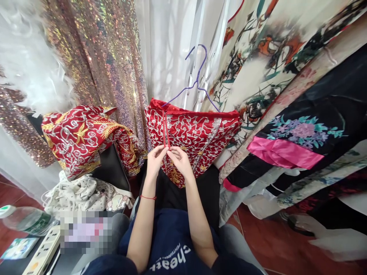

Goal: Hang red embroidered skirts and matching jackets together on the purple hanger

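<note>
A red embroidered garment (197, 133) with silver and gold patterns lies over my lap, its upper edge away from me. The lower part of a purple wire hanger (196, 82) reaches that edge. Two thin red straps (165, 128) run down from the edge to my fingertips. My left hand (156, 158) pinches the red strap, its fingers closed. Right beside it, fingertips almost meeting, my right hand (178, 158) pinches the same red strap. How the ends lie between the fingers is hidden.
At left a second red embroidered garment (83, 137) drapes over a black surface, near a dotted white cloth bag (77, 193), a plastic bottle (27, 219) and a power strip (43, 248). Sequined fabric (106, 49) hangs behind. Black clothing with a pink band (283, 152) hangs at right.
</note>
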Tool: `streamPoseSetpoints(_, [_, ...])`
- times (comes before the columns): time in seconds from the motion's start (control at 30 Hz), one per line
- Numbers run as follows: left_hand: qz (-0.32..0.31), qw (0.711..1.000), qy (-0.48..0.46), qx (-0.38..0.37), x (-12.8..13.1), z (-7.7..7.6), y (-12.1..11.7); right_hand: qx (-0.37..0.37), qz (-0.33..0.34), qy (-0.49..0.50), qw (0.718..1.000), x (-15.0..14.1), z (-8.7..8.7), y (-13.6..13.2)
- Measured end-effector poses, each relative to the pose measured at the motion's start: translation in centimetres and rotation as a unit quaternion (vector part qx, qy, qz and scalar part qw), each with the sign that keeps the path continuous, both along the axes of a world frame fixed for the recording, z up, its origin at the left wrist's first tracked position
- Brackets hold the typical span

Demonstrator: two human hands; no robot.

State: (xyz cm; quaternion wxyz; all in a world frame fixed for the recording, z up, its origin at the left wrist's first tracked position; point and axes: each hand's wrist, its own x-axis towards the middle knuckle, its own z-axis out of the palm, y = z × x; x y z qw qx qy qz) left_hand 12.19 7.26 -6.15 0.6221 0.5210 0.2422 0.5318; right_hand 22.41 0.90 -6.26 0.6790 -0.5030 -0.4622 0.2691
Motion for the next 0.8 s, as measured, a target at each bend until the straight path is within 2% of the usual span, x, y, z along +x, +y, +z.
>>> streamPoseSetpoints(0.23, [0.025,0.999,0.013,-0.032,-0.1,0.4,-0.3,0.009,-0.015,0.023,1.0,-0.4,-0.4,0.5])
streamPoseSetpoints(0.4, [0.03,0.999,0.016,0.009,-0.5,0.3,-0.1,0.0,0.003,0.027,1.0,-0.4,-0.5,0.5])
streamPoseSetpoints(0.57, [0.029,0.999,0.034,0.027,-0.9,-0.1,0.2,0.024,-0.056,-0.055,0.997,-0.3,0.0,-0.2])
streamPoseSetpoints(0.8, [-0.018,0.999,0.004,-0.033,-0.6,0.0,-0.2,0.078,-0.093,-0.183,0.976,0.8,-0.2,-0.7])
